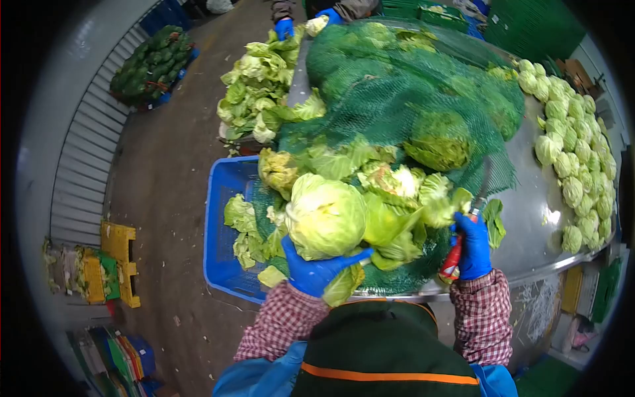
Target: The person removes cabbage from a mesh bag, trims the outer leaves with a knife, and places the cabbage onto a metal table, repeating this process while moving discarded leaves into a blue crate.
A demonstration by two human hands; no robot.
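A pale green cabbage head (325, 216) rests in my left hand (316, 268), whose blue-gloved fingers cup it from below. My right hand (473, 248), also gloved in blue, is wrapped round the red handle of a knife (452, 257); its blade points up and away from me. Loose outer leaves (390, 228) lie between my two hands. Beyond them a green net (390, 99) covers more cabbages on the metal table (529, 192), with one leafy cabbage (438, 140) near its front.
Left of the table stands a blue crate (213, 231) with leaves inside. Trimmed cabbages (575, 145) line the right side. At the far end, a co-worker's gloved hands (329, 16) hold something pale beside a leaf pile (258, 83). Yellow crates (119, 251) stand at the left.
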